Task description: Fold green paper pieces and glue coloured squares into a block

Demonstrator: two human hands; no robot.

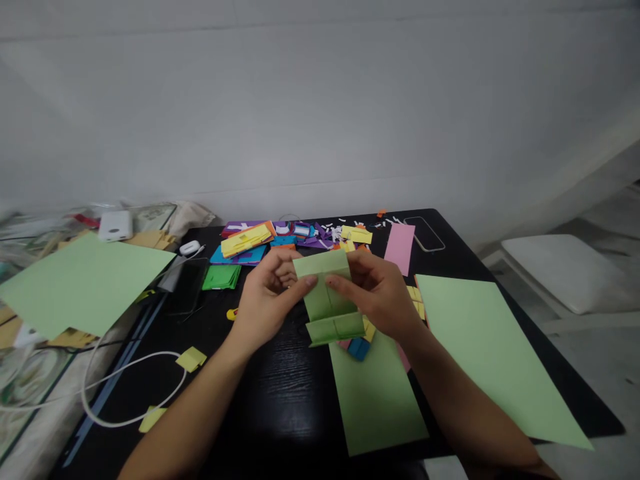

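Left hand and right hand pinch creased light-green paper between thumbs and fingers above a black table; uneven thumb pressure could skew its folds. From it, a light-green sheet lies at five o'clock, pink paper at two.

Your left hand and right hand face each other, thumbs near but apart, fingers curled, bare forearms slanting inward from below.
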